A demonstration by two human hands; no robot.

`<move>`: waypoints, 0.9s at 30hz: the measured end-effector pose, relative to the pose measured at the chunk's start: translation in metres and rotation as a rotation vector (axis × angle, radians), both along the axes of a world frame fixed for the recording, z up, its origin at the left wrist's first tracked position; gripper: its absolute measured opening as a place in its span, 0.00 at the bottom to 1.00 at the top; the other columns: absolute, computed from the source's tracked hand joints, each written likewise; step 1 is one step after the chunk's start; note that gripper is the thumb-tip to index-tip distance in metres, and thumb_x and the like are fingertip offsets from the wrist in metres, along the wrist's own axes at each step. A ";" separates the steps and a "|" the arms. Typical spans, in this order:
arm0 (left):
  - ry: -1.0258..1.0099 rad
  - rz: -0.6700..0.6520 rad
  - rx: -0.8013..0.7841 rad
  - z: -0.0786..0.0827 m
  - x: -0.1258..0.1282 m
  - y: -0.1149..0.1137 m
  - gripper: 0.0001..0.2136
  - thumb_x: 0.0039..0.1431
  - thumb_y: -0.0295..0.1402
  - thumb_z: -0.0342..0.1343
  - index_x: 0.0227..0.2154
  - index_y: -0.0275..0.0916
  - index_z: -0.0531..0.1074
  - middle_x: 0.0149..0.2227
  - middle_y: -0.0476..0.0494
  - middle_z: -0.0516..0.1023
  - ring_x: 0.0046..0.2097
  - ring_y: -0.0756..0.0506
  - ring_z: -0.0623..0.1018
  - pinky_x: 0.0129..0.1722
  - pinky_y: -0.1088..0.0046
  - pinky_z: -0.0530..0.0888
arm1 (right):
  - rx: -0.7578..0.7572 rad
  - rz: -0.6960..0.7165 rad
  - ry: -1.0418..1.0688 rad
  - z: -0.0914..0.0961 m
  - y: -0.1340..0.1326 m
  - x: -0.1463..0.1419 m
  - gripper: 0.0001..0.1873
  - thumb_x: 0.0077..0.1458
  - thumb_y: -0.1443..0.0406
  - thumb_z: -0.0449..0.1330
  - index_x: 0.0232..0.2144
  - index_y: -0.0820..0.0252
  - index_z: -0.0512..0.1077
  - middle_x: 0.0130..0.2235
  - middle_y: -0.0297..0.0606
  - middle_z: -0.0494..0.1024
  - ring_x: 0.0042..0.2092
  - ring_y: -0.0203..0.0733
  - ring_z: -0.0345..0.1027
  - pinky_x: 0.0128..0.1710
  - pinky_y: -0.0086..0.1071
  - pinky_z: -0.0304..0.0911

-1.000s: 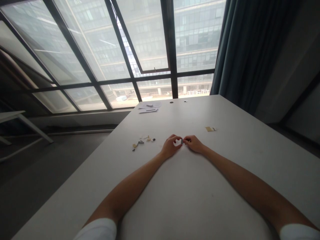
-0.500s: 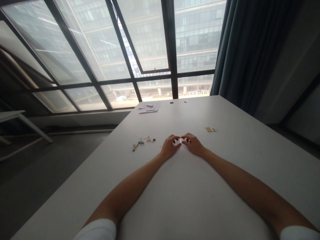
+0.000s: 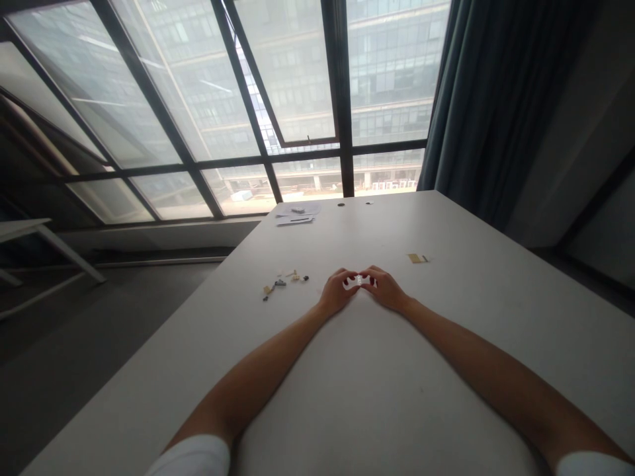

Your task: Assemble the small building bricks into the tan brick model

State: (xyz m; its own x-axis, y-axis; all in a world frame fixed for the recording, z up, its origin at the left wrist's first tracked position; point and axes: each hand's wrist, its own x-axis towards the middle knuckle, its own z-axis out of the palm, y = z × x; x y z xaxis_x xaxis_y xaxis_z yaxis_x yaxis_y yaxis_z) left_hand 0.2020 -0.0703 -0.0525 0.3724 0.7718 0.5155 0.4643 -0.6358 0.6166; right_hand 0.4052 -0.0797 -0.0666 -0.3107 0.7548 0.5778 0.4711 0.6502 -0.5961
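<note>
A small white studded piece (image 3: 360, 280), much like a toy building brick, is pinched between my two hands over the middle of the table. My left hand (image 3: 338, 289) has its thumb and fingers closed on the piece's left side. On the opposite side, my right hand (image 3: 383, 287) grips it the same way, fingertips nearly meeting those of the left. Left of my hands lie several small loose pieces: a grey one (image 3: 280, 283), a tan one (image 3: 268, 289), cream ones (image 3: 296, 277) and a black one (image 3: 305, 278). The piece's exact shape is too small to make out.
The white table (image 3: 347, 383) runs forward to the windows. Tan flat pieces (image 3: 417, 258) lie to the right beyond my hands. Papers (image 3: 295, 215) rest at the far left edge, with a dark round spot (image 3: 340, 205) nearby. A dark curtain (image 3: 476, 119) hangs at the right.
</note>
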 end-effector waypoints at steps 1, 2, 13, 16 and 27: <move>0.000 -0.001 -0.002 0.001 0.000 0.000 0.14 0.53 0.26 0.67 0.44 0.40 0.79 0.37 0.47 0.77 0.33 0.51 0.72 0.35 0.74 0.71 | -0.002 0.003 0.003 0.000 0.000 0.000 0.13 0.58 0.70 0.65 0.45 0.56 0.76 0.41 0.36 0.75 0.33 0.37 0.67 0.37 0.32 0.65; -0.001 -0.002 -0.003 0.001 0.000 -0.001 0.14 0.53 0.26 0.67 0.44 0.40 0.78 0.37 0.47 0.77 0.32 0.51 0.72 0.35 0.74 0.71 | -0.003 0.003 0.008 0.000 0.000 0.000 0.12 0.58 0.70 0.65 0.45 0.56 0.76 0.41 0.36 0.75 0.33 0.37 0.67 0.36 0.31 0.65; 0.026 0.017 0.024 0.001 0.000 -0.002 0.14 0.54 0.27 0.66 0.45 0.41 0.78 0.38 0.48 0.77 0.32 0.51 0.70 0.35 0.74 0.70 | -0.012 0.001 0.025 0.003 -0.001 -0.001 0.11 0.56 0.71 0.65 0.42 0.57 0.74 0.40 0.36 0.75 0.33 0.36 0.67 0.35 0.31 0.64; 0.039 0.028 0.032 0.002 0.000 -0.002 0.15 0.53 0.27 0.65 0.45 0.41 0.78 0.38 0.48 0.77 0.32 0.50 0.70 0.35 0.74 0.70 | -0.015 -0.001 0.022 0.002 -0.001 -0.001 0.11 0.56 0.71 0.65 0.42 0.57 0.74 0.40 0.36 0.75 0.33 0.36 0.67 0.35 0.31 0.64; 0.042 0.022 0.026 0.002 0.000 -0.002 0.14 0.54 0.27 0.65 0.44 0.41 0.78 0.37 0.48 0.76 0.32 0.50 0.70 0.35 0.74 0.69 | -0.011 -0.006 0.013 0.004 -0.003 -0.001 0.10 0.57 0.70 0.65 0.42 0.57 0.73 0.40 0.36 0.75 0.32 0.36 0.66 0.35 0.31 0.64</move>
